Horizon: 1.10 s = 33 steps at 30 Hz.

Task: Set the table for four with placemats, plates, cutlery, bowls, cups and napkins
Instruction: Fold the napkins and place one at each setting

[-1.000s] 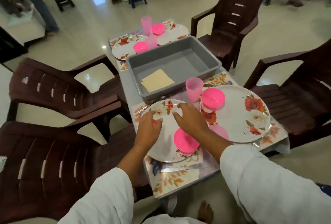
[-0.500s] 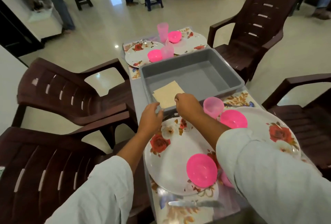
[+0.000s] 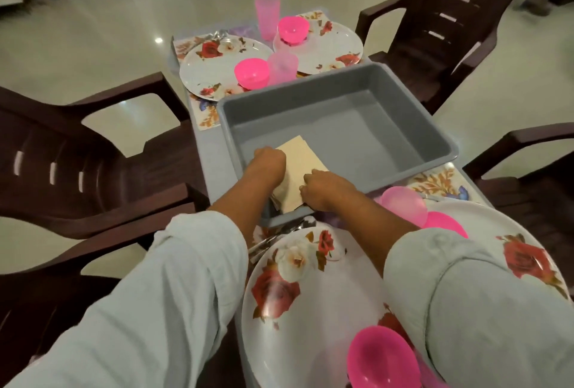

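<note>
step: taking napkins (image 3: pixel 302 154) from grey tray (image 3: pixel 357 126).
near plate (image 3: pixel 310 325) and bowl (image 3: pixel 382 359) set at table's near edge; beyond, left hand (image 3: pixel 268 167) and right hand (image 3: pixel 326 190) grip the napkins with curled fingers, tray's near-left corner. next: peel one off, lift clear. 0.5 s earlier hands were only at the rim.

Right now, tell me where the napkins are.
Head view, centre: the beige napkins lie in the grey tub's near-left corner, just beyond the nearest floral plate, with the left hand gripping their left edge and the right hand their right.
</note>
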Motion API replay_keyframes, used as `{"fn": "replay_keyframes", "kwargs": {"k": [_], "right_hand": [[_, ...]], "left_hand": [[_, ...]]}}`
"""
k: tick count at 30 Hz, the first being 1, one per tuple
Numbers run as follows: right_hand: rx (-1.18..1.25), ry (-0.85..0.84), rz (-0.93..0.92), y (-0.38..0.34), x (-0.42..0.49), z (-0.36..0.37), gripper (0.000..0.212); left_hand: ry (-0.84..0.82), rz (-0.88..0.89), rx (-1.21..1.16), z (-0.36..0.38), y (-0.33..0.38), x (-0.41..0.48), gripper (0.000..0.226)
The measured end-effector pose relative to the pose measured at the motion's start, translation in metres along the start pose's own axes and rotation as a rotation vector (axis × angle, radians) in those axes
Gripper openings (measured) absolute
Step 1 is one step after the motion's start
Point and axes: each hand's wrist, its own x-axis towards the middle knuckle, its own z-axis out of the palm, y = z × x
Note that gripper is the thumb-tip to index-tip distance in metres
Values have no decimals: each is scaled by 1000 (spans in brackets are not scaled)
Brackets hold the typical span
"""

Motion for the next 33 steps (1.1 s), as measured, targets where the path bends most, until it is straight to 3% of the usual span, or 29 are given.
{"fn": "replay_keyframes", "kwargs": {"k": [4, 9, 13, 18, 23, 26, 29, 33], "right_hand": [[-36, -91, 21, 0, 10, 0, 39], [-23, -66, 42, 0, 11, 4, 38], [-9, -79, 33, 0, 8, 1, 40], [-3, -74, 24, 0, 6, 2, 39], [9, -64, 21, 1, 4, 1, 36], [41, 4, 27, 0, -1, 0, 37], [50, 124, 21, 0, -5, 0, 42], [86, 214, 22, -3, -14, -2, 41]], "left_hand": [[-60, -13, 102, 4, -5, 30, 35], [8, -36, 85, 3, -9, 44, 34], [61, -56, -60, 0, -14, 47, 20], [164, -121, -329, -1, -13, 39, 29], [239, -72, -399, -1, -11, 31, 15], [278, -21, -456, -2, -13, 24, 4], [300, 46, -495, -6, -12, 12, 17], [333, 88, -501, -12, -13, -5, 18]]}}
